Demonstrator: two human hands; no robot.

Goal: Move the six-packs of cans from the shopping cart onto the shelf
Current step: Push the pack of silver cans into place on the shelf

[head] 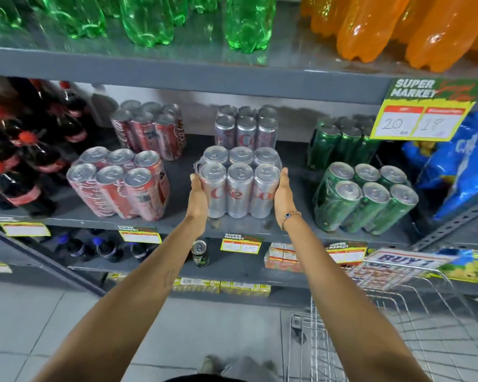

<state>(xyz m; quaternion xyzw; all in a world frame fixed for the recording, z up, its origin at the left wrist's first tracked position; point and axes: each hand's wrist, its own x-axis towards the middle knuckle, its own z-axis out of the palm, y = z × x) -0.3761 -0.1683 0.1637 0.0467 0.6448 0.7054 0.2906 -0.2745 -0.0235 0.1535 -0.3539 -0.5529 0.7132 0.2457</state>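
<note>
A silver six-pack (239, 183) wrapped in clear plastic stands on the grey middle shelf (177, 219), near its front edge. My left hand (198, 198) presses flat against its left side and my right hand (283, 195) against its right side, so both hold it between them. Behind it stands a second silver six-pack (246, 126). Two red six-packs (119, 181) (149, 128) stand to the left, and two green six-packs (366, 197) (340, 142) to the right. The wire shopping cart (384, 326) is at the lower right, and I see no packs in its visible part.
Dark cola bottles (20, 150) fill the shelf's left end and blue bags (458, 166) its right end. Green bottles (149, 17) and orange bottles (398, 26) stand on the shelf above. A price sign (425, 108) hangs at the upper right. A single can (199, 253) stands on the lower shelf.
</note>
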